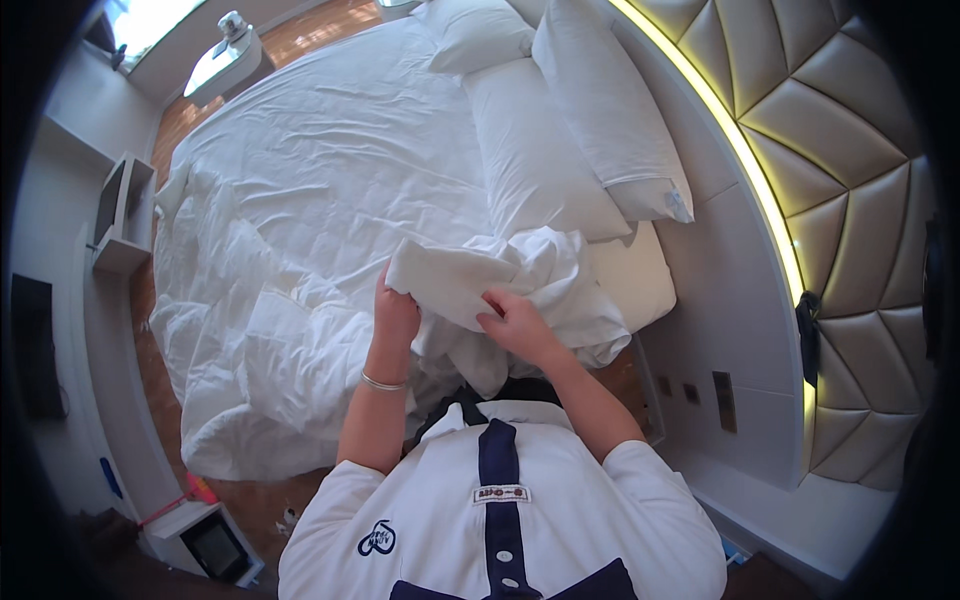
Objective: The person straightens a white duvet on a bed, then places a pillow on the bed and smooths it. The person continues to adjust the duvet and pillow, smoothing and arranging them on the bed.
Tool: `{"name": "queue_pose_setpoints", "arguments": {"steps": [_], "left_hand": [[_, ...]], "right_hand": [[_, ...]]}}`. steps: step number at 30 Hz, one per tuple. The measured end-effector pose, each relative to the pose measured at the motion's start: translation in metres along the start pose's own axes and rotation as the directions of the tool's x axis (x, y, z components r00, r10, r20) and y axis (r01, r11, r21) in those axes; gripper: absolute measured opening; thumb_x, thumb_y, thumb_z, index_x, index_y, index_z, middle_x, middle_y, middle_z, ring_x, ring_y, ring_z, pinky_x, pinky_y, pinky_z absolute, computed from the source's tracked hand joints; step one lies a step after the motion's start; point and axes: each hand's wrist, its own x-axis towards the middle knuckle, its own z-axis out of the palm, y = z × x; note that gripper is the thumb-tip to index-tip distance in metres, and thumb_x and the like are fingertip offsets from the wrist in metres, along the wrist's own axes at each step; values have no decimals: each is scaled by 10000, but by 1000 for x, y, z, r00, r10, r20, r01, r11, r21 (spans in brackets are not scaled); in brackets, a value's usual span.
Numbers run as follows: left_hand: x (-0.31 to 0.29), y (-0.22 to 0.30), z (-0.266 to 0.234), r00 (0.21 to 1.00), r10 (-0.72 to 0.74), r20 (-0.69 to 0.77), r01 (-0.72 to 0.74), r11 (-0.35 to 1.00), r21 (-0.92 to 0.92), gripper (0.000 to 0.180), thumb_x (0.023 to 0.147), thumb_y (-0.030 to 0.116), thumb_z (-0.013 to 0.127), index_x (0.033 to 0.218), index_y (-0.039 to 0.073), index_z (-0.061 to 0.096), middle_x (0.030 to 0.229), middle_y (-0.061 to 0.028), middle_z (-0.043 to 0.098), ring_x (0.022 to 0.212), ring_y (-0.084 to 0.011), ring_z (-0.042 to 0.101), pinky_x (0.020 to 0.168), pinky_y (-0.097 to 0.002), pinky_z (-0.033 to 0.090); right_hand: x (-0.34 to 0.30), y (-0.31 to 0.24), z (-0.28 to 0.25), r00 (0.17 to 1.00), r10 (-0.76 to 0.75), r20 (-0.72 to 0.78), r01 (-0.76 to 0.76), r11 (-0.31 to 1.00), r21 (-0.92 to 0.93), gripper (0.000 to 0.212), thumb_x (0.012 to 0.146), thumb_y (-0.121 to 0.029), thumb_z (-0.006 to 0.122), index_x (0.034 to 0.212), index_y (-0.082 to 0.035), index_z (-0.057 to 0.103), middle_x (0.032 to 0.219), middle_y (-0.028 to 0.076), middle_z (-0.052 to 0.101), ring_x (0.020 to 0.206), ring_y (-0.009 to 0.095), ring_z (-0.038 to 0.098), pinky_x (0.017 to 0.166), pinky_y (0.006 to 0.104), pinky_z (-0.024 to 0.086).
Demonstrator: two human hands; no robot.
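Note:
Both hands are at the near side of the bed, closed on a piece of white bed linen point(450, 280); I cannot tell whether it is a sheet or a duvet cover. My left hand point(397, 308) grips its left edge, with the fingers partly hidden by the cloth. To the right, my right hand point(513, 322) pinches the fabric between thumb and fingers. The held part is raised and slightly spread between them. More of the white cloth bunches to the right and hangs down in front of my body.
A wrinkled white cover point(330, 190) lies over the mattress point(640, 270). Several white pillows point(540, 150) rest toward the padded headboard wall point(840, 150), which has a lit strip. A small white table point(225, 72) stands beyond the bed, and a wall shelf point(125, 215) at left.

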Motion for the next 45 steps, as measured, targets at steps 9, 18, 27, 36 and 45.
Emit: {"name": "queue_pose_setpoints", "arguments": {"steps": [9,18,27,36,45], "left_hand": [[-17,-8,-27,974,210,86,-194,574,795,109,736,-8,595,765,35,499,683,-38,556,652,-124,549,573,-282,432],[-21,-87,-89,950,289,-118,-46,505,862,166,825,163,529,811,2,571,724,-171,598,689,-324,580,619,-367,441],[-18,19,44,775,400,490,-630,431,645,175,600,0,633,714,18,502,674,-121,515,641,-325,506,610,-344,420],[-44,-36,11,939,147,311,-342,323,882,238,661,75,652,866,82,531,758,-105,586,684,-301,571,664,-370,431],[-46,-126,-70,998,29,-65,52,323,945,322,807,216,585,1108,113,542,931,-186,577,930,-376,562,789,-422,459]], "right_hand": [[-10,-9,-42,746,-174,-643,247,969,25,178,863,-92,541,748,-44,413,653,27,381,605,97,369,545,251,331],[-30,-28,-109,590,-194,-784,252,966,-49,155,889,-99,546,772,-56,454,775,-12,485,696,82,422,647,222,370],[-20,-35,-19,901,-353,-251,285,920,-271,587,701,-133,689,1236,-90,449,1175,190,514,1121,315,490,929,397,395],[-20,-17,-18,917,-281,-284,265,960,-95,308,735,37,495,1014,-17,611,946,144,602,878,279,590,776,313,455],[-40,5,-35,919,-166,-358,276,919,281,150,767,54,448,845,-33,542,948,27,525,879,114,491,811,240,390]]}}
